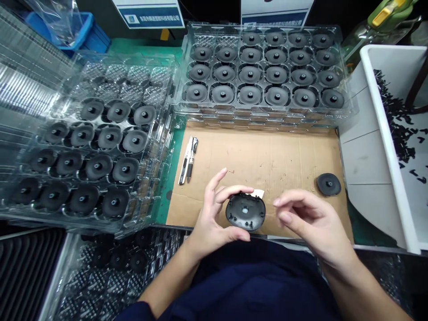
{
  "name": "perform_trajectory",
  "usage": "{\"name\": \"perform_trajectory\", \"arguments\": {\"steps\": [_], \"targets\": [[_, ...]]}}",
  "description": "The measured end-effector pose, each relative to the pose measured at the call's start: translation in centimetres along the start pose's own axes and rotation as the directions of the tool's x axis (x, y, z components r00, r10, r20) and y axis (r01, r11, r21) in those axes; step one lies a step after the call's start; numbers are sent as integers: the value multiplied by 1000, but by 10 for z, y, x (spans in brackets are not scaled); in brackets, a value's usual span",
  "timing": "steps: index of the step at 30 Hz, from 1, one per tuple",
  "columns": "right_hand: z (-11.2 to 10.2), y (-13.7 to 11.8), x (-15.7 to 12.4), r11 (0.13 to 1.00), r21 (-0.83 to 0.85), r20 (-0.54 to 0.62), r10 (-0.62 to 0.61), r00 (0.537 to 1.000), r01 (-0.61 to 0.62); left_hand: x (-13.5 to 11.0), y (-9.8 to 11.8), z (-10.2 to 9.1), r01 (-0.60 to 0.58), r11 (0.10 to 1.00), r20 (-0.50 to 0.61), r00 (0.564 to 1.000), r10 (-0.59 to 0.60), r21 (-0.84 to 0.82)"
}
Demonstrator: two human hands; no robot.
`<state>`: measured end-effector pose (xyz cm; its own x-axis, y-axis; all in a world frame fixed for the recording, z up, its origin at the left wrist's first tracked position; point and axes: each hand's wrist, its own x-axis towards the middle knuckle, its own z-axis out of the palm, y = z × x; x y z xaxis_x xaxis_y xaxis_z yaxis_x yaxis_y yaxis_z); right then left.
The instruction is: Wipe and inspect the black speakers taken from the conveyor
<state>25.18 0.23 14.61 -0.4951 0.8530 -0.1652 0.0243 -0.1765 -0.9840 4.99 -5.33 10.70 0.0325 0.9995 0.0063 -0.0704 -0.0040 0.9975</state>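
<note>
My left hand (214, 214) holds a black round plastic disc (245, 211) by its edge, hollow underside up, above the near edge of a cardboard sheet (267, 156). My right hand (307, 218) hovers just right of the disc, thumb and fingers drawn together in a pinch; whether anything small is between them I cannot make out. A small white slip (258, 193) shows behind the disc. Another black disc (328, 184) lies alone on the cardboard to the right.
A clear tray of black discs (267, 71) stands at the back, another stack of trays (96, 147) at the left. Two pens (187, 159) lie on the cardboard's left edge. A white bin (384, 133) with small black parts stands at the right. More trays sit below left.
</note>
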Motion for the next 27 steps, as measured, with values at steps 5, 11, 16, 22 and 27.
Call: {"name": "perform_trajectory", "arguments": {"steps": [5, 11, 16, 22, 27], "targets": [[-9, 7, -8, 940, -336, -81, -97, 992, 65, 3, 2, 0, 80, 987, -28, 996, -85, -136], [-6, 12, 10, 688, -632, 155, -337, 929, 356, 12, -1, 11, 329, 935, 46, 944, -325, -136], [0, 29, 20, 751, -561, 70, -378, 923, 349, 13, -4, 7, 411, 908, -84, 905, -417, -79], [-32, 86, 26, 729, -674, -37, -198, 980, 121, 16, 47, -78, 398, 885, -406, 870, -281, 241], [-63, 135, 33, 594, -791, 12, -230, 973, 150, 31, 106, -188, 422, 772, -641, 767, -25, 475]]}}
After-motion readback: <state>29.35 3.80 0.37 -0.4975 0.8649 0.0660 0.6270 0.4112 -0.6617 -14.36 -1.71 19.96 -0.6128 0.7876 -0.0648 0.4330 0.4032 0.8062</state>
